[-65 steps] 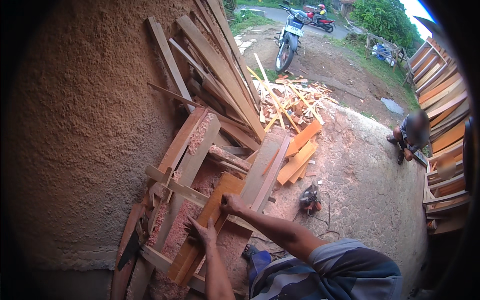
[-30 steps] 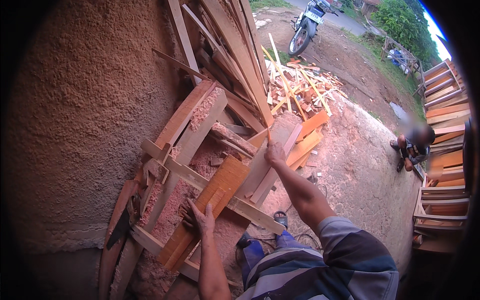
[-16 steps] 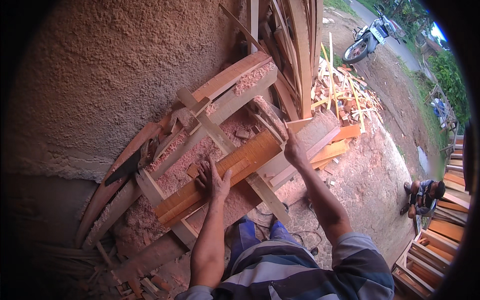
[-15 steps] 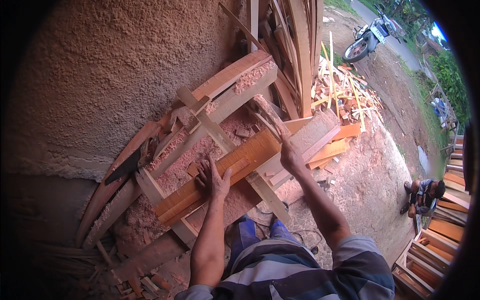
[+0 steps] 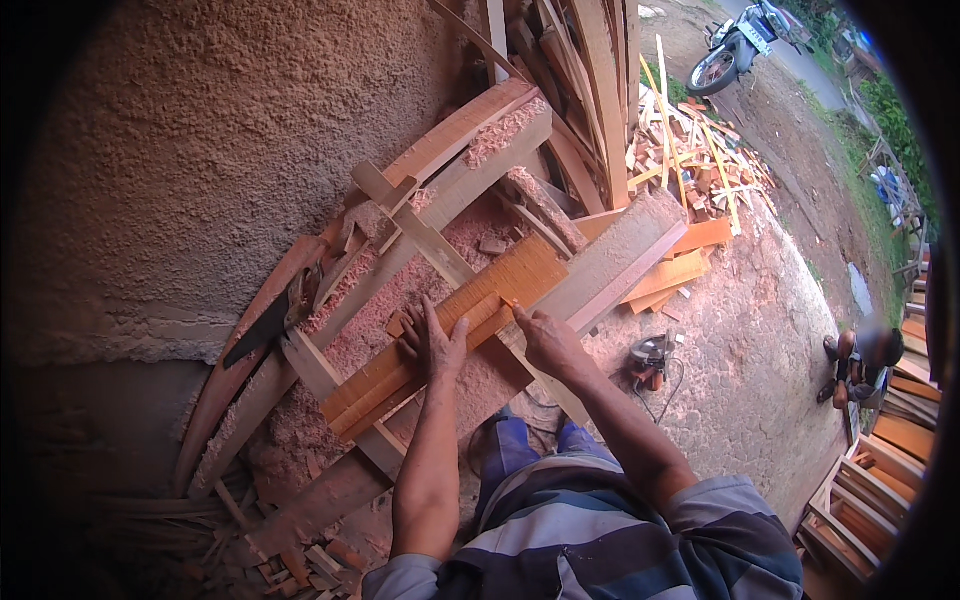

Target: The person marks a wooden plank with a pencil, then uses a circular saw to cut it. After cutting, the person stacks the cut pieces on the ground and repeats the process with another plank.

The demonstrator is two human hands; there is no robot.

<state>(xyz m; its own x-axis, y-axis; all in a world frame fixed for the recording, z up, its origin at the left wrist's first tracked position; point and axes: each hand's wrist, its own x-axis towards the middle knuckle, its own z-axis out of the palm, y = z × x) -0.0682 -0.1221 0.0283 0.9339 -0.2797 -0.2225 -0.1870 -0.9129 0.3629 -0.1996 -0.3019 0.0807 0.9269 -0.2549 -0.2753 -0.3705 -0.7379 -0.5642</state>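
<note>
An orange-brown wooden board (image 5: 525, 270) lies slantwise across the wooden frame in front of me. On its near side rests a short wood block (image 5: 487, 318). My left hand (image 5: 438, 347) lies on the board with fingers spread, its thumb against the block. At the block's right end is my right hand (image 5: 550, 343), fingers closed in a pinch. A thin orange pencil-like stick (image 5: 508, 303) pokes out from its fingertips; most of it is hidden by the hand.
A handsaw (image 5: 258, 335) hangs on the frame at left, beside the rough wall (image 5: 230, 150). A circular saw (image 5: 652, 355) with a cord sits on the floor at right. Offcuts (image 5: 690, 160) lie heaped beyond. A person (image 5: 865, 365) sits far right, near stacked timber; a motorcycle (image 5: 740, 50) stands at the back.
My right hand has moved left and nearer me, from the board's right end to the block's end. My left hand stays on the board. The view has shifted, showing the circular saw.
</note>
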